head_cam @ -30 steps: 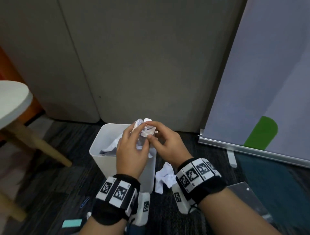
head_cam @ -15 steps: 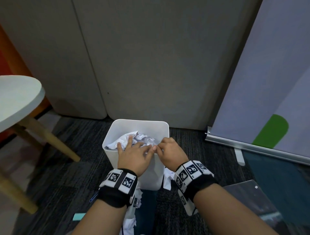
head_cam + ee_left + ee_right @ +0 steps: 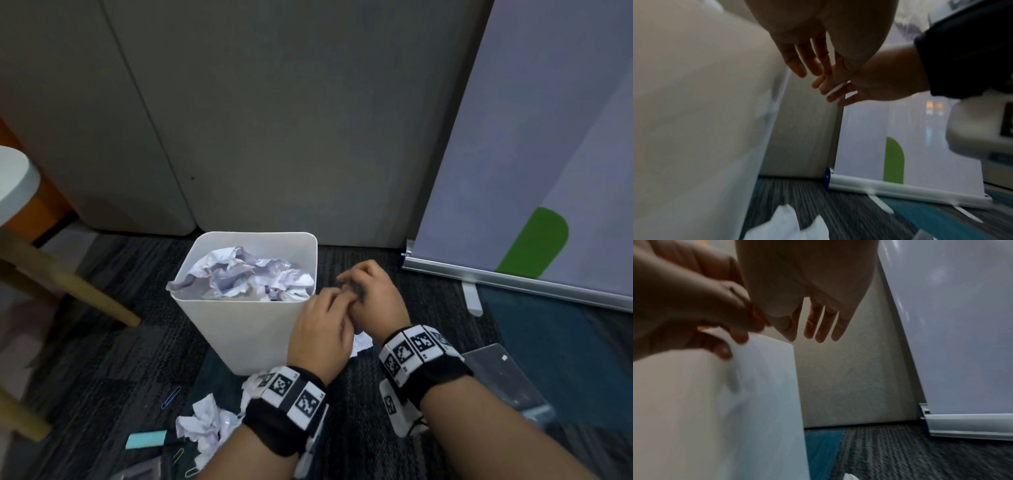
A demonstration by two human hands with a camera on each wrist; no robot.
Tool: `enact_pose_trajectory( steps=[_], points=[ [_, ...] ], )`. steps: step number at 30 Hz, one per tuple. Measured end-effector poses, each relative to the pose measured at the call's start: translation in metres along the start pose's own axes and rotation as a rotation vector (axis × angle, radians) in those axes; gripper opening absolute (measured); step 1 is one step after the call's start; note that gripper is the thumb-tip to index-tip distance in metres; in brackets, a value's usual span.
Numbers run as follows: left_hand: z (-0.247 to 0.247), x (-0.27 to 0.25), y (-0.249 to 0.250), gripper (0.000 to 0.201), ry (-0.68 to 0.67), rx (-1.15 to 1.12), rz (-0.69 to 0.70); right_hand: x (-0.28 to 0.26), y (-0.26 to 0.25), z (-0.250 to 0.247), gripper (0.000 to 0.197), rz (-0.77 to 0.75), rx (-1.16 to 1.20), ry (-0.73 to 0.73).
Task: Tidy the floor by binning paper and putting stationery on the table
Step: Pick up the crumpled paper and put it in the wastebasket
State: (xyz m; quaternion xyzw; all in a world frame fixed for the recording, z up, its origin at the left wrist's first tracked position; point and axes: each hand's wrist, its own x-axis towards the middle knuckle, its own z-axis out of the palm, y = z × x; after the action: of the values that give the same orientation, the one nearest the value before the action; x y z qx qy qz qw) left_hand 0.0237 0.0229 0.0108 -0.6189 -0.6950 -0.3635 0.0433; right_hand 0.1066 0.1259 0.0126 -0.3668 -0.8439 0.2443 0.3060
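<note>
The white bin [image 3: 253, 329] stands on the carpet, heaped with crumpled paper [image 3: 246, 274]. Both hands hover side by side just right of its rim. My left hand [image 3: 329, 301] has relaxed fingers and holds nothing; the left wrist view shows its fingers [image 3: 807, 65] straight beside the bin wall [image 3: 694, 129]. My right hand [image 3: 356, 281] is empty too, its fingers [image 3: 818, 324] extended in the right wrist view. A crumpled paper ball [image 3: 205, 421] lies on the floor in front of the bin. A smaller scrap [image 3: 363, 342] lies under my hands.
On the carpet at lower left lie a blue paper clip [image 3: 171, 397], a teal sticky-note pad [image 3: 145, 439] and yellow clips [image 3: 178, 457]. A clear plastic sheet [image 3: 496, 377] lies at right. The round table [image 3: 13, 181] stands left, a banner stand [image 3: 513, 284] right.
Both hands carried a crumpled paper down into the bin, pressed it in, then let go and drew back to the right of the rim. The paper stays in the bin.
</note>
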Motion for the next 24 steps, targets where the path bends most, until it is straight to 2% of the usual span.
enact_pose_trajectory(
  steps=[3, 6, 9, 13, 18, 24],
  points=[
    [0.036, -0.015, -0.007, 0.040, -0.205, -0.113, -0.175, -0.010, 0.026, -0.001, 0.020, 0.066, -0.105, -0.116],
    [0.067, -0.036, -0.020, 0.042, -0.393, -0.036, -0.274, -0.024, 0.052, 0.006, 0.018, 0.122, -0.133, -0.191],
    [0.088, -0.061, -0.036, 0.042, -0.570, 0.062, -0.307, -0.039, 0.072, 0.018, 0.020, 0.192, -0.139, -0.270],
    [0.103, -0.090, -0.053, 0.047, -0.744, 0.145, -0.360, -0.055, 0.090, 0.037, 0.025, 0.234, -0.184, -0.406],
    [0.121, -0.120, -0.075, 0.063, -1.137, 0.242, -0.485, -0.070, 0.098, 0.067, 0.032, 0.209, -0.266, -0.601],
    [0.143, -0.127, -0.088, 0.081, -1.332, 0.271, -0.512, -0.064, 0.101, 0.106, 0.048, 0.175, -0.343, -0.808]
  ],
)
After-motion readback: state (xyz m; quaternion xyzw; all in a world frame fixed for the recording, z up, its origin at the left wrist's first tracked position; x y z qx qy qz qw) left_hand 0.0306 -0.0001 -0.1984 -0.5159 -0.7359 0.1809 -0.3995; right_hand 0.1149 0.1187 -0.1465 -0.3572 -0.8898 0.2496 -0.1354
